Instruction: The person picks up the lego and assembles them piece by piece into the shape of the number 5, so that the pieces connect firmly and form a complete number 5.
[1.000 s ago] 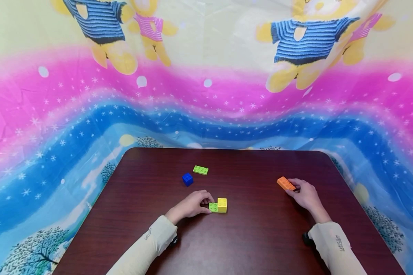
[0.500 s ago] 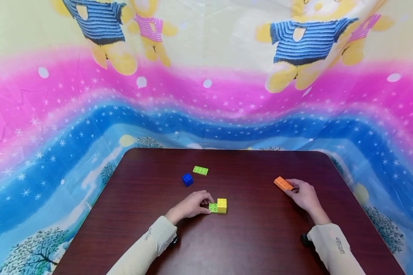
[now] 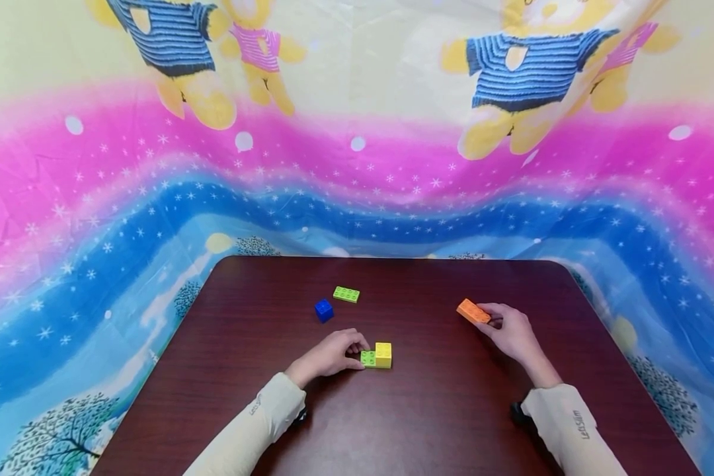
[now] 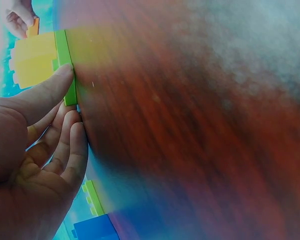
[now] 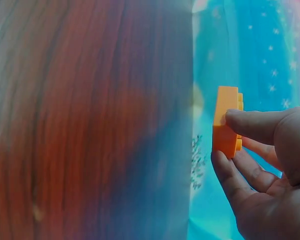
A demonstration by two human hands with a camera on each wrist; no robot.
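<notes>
Left hand (image 3: 331, 354) low, right hand (image 3: 514, 330) up
Head: the left one pinches the green plate (image 3: 367, 359) under the yellow block (image 3: 383, 356) on the table (image 3: 428, 416), maybe to keep it still; left wrist: fingers squeeze its end; right wrist: fingers clamp the orange block (image 5: 222, 137) by its sides, likely leaving the top free

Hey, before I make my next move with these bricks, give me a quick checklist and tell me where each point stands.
1. Left hand gripping the green base: ok.
2. Green base uncovered beside the yellow block: ok, its studded left part shows.
3. Yellow block pressed fully down: cannot tell.
4. Right hand holding the orange brick clear of the table: ok.
5. Orange brick right way up: ok, studded side up.
6. Orange brick lined up over the green base: not ok, it is off to the right and farther back.
</notes>
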